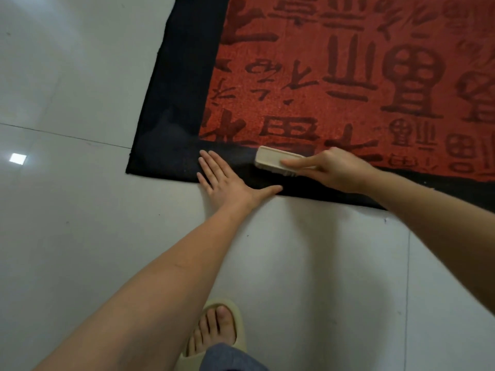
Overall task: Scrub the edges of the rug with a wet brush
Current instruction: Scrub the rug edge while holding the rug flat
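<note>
**Brush on the rug's near border**

The rug (348, 76) lay flat on the pale tiled floor (67, 236), its red field covered in dark characters and framed by a black border (171, 124). One corner of that border showed at the left, near a grout line in the tiles.

The right hand (332, 168) gripped a cream-coloured brush (276, 160), fingers curled over its top and thumb along its near side. The brush sat bristles-down on the near black border, just where the black met the red field. Whether the bristles were wet could not be told.

The left hand (227, 180) lay open and flat just left of the brush, fingers straight and spread. Its fingers pressed on the black border while the heel of the palm sat over the rug's near edge, the thumb stretched out along that edge toward the brush.

At the bottom, a foot in a pale slipper (230, 325) stood on the tiles, with a bit of blue-grey cloth (233, 357) beside it.
</note>
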Demonstrator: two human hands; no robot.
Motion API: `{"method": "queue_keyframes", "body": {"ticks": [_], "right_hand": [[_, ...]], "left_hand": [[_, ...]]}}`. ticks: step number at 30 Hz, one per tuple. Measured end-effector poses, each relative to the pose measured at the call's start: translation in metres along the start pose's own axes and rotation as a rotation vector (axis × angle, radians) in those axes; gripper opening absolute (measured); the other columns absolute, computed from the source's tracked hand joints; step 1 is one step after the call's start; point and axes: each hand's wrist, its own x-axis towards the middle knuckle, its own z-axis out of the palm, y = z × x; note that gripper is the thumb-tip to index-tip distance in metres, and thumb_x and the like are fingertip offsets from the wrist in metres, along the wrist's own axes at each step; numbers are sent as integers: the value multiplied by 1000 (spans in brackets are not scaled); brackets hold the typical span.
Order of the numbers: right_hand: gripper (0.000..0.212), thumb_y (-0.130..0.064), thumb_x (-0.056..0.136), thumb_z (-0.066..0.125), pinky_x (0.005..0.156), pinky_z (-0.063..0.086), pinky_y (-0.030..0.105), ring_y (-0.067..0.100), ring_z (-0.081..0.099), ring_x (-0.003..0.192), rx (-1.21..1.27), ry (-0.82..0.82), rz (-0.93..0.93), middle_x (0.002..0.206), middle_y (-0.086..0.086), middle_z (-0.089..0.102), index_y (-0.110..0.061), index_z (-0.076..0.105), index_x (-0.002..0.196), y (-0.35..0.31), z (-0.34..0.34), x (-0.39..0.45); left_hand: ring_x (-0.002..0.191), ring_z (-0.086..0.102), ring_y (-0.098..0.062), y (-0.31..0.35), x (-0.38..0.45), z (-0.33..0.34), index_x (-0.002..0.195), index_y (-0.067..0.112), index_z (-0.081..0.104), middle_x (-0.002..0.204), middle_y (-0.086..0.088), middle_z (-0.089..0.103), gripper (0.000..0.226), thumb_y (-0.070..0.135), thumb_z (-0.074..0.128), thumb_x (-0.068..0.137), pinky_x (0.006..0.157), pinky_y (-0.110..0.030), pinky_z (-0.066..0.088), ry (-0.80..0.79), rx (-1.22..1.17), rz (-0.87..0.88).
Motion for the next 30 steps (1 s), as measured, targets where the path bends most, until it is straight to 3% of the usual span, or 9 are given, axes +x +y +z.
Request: {"method": "queue_keyframes", "body": {"ticks": [7, 13, 16, 19, 22, 24, 25, 27, 30], "right_hand": [[36, -46, 97, 46, 74, 40, 29, 28, 63, 104, 27, 46, -18, 116, 7, 68, -53, 48, 132, -56, 25, 51], [40, -44, 96, 49, 69, 41, 29, 32, 66, 92, -3, 8, 16, 101, 10, 71, -57, 40, 132, -11, 1, -3], [36, -52, 96, 43, 75, 46, 34, 31, 64, 100, -62, 13, -8, 114, 7, 69, -60, 44, 131, -46, 11, 42], [35, -50, 97, 44, 78, 46, 35, 25, 65, 100, -19, -5, -83, 116, 2, 69, -57, 47, 131, -83, 30, 76], [37, -43, 96, 48, 69, 43, 30, 16, 65, 74, -25, -61, -42, 93, 3, 72, -55, 46, 132, -48, 2, 37], [42, -39, 95, 50, 65, 38, 27, 11, 51, 54, -23, -93, 19, 68, 0, 59, -61, 41, 129, -25, -23, 1], [42, -41, 94, 48, 65, 39, 28, 18, 54, 56, -30, -76, 48, 68, 3, 59, -63, 39, 128, -23, -24, -5], [39, -50, 93, 43, 70, 44, 33, 32, 66, 83, -65, -54, 74, 95, 11, 70, -62, 41, 130, -39, -5, 22], [37, -54, 96, 40, 77, 46, 35, 30, 64, 100, -68, -65, -24, 117, 7, 68, -60, 43, 132, -85, 33, 77]], "left_hand": [[144, -32, -27, 3, 0, -1, 145, -3, -30, 154, -18, -35, 167, 96, 57, 43, 116, -45, -18, -19, -6, -40], [146, -28, -29, -4, 5, -1, 146, -3, -26, 155, -20, -32, 161, 86, 68, 50, 118, -42, -13, 38, -67, -20], [147, -25, -30, -17, 9, -5, 147, -5, -22, 156, -22, -29, 162, 87, 67, 48, 120, -41, -9, 122, -73, -92], [146, -27, -28, -22, 8, -5, 146, -4, -25, 156, -20, -29, 164, 90, 64, 46, 121, -47, -8, 62, -68, -204], [145, -29, -27, -21, 7, -5, 146, -3, -27, 156, -19, -31, 169, 94, 62, 39, 120, -49, -9, 40, -89, -214], [145, -30, -28, -20, 6, -7, 145, -4, -27, 155, -20, -32, 169, 94, 61, 39, 120, -49, -9, 20, -84, -202], [145, -30, -28, -21, 6, -7, 145, -4, -28, 155, -20, -32, 169, 95, 61, 39, 120, -49, -9, 8, -79, -209], [144, -30, -28, -19, 7, -8, 145, -4, -29, 155, -20, -33, 168, 94, 60, 41, 120, -49, -10, -12, -68, -228], [145, -30, -28, -19, 9, -10, 144, -4, -29, 154, -19, -34, 160, 89, 62, 52, 120, -49, -10, -16, -44, -223]]}}
